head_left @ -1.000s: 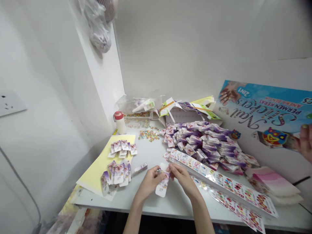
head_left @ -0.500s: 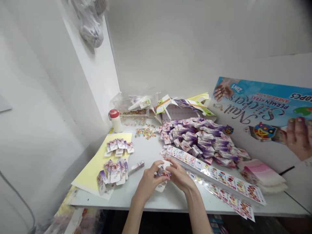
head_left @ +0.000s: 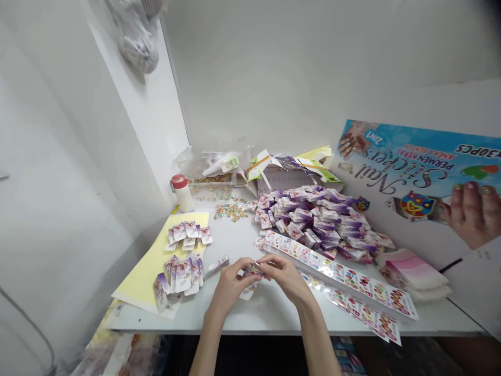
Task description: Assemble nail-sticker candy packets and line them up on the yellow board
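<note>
Near the table's front edge, my left hand (head_left: 230, 284) grips a small printed carton (head_left: 253, 270) from its left side. My right hand (head_left: 284, 277) pinches the same carton at its right end, fingertips together. Much of the carton is covered by my fingers. Under it, a flat printed carton (head_left: 248, 291) lies partly hidden on the table. Just left of my left hand rests a single small box (head_left: 217, 265). Further left, several flat cartons (head_left: 187, 274) lie overlapping on a yellow sheet (head_left: 136, 282), with another group of cartons (head_left: 186, 232) behind them.
A large heap of purple-and-white boxes (head_left: 313, 219) fills the right middle. Sticker strips (head_left: 340, 269) run toward the front right edge. Loose colourful candies (head_left: 230, 211), a red-capped bottle (head_left: 182, 193) and a clear bag (head_left: 213, 167) stand behind. A big display carton (head_left: 415, 183) leans at right.
The carton between my hands has been turned, and its white flap no longer stands up. My fingers have closed in at its right end. The whole view has shifted slightly.
</note>
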Motion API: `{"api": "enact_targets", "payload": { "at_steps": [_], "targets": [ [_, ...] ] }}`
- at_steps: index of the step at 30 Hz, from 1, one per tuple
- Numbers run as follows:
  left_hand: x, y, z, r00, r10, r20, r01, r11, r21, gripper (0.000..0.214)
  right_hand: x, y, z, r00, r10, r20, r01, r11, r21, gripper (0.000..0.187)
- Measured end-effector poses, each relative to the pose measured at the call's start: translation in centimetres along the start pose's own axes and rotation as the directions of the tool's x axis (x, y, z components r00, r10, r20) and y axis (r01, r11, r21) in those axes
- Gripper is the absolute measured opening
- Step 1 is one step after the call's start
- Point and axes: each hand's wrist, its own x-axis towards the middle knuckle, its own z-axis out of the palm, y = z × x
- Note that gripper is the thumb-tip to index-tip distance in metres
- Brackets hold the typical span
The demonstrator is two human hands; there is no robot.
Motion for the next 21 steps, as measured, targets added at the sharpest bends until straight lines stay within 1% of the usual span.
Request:
{"api": "enact_targets", "payload": {
  "at_steps": [3,5,7,9,12,14,17,19,21],
  "targets": [
    [-0.1,-0.2,0.1,0.998,-0.055,-0.014,0.054,0.997,-0.061,0.036,-0.1,-0.1,0.1,0.999,0.032,-0.041,-0.031,0.999,0.018,0.024],
    [-0.1,-0.1,0.3,0.999,-0.043,0.005,0.043,0.996,-0.078,0.037,-0.2,-0.2,0.1,0.997,0.034,-0.068,-0.032,0.999,0.032,0.024],
    [0.0,0.1,0.4,0.999,-0.029,0.023,0.031,0.994,-0.1,0.037,-0.3,-0.5,0.1,0.998,0.021,-0.063,-0.018,0.998,0.054,0.023],
    [0.0,0.2,0.6,0.999,-0.028,0.028,0.032,0.99,-0.137,0.037,-0.5,-0.8,0.0,1.0,-0.008,-0.017,0.009,0.998,0.06,0.021],
    [0.1,0.2,0.8,1.0,-0.005,0.01,0.006,0.986,-0.169,0.027,-0.7,-1.3,-0.2,0.998,-0.053,0.046,0.053,0.998,0.021,0.019],
    [0.1,0.0,0.8,1.0,0.014,-0.006,-0.015,0.985,-0.169,0.02,-0.9,-1.4,-0.3,0.995,-0.063,0.073,0.064,0.998,-0.005,0.018],
    [0.1,-0.4,0.7,0.999,0.019,-0.034,-0.025,0.983,-0.181,0.019,-1.2,-1.6,-0.6,0.991,-0.062,0.12,0.067,0.997,-0.037,0.019],
    [0.1,-0.5,0.7,0.998,0.019,-0.054,-0.028,0.985,-0.172,0.02,-1.3,-1.7,-0.8,0.985,-0.065,0.158,0.08,0.993,-0.091,0.023],
    [0.1,-0.5,0.8,0.997,0.032,-0.065,-0.039,0.992,-0.118,0.019,-1.5,-1.7,-1.0,0.981,-0.06,0.186,0.093,0.98,-0.178,0.026]
  ]
}}
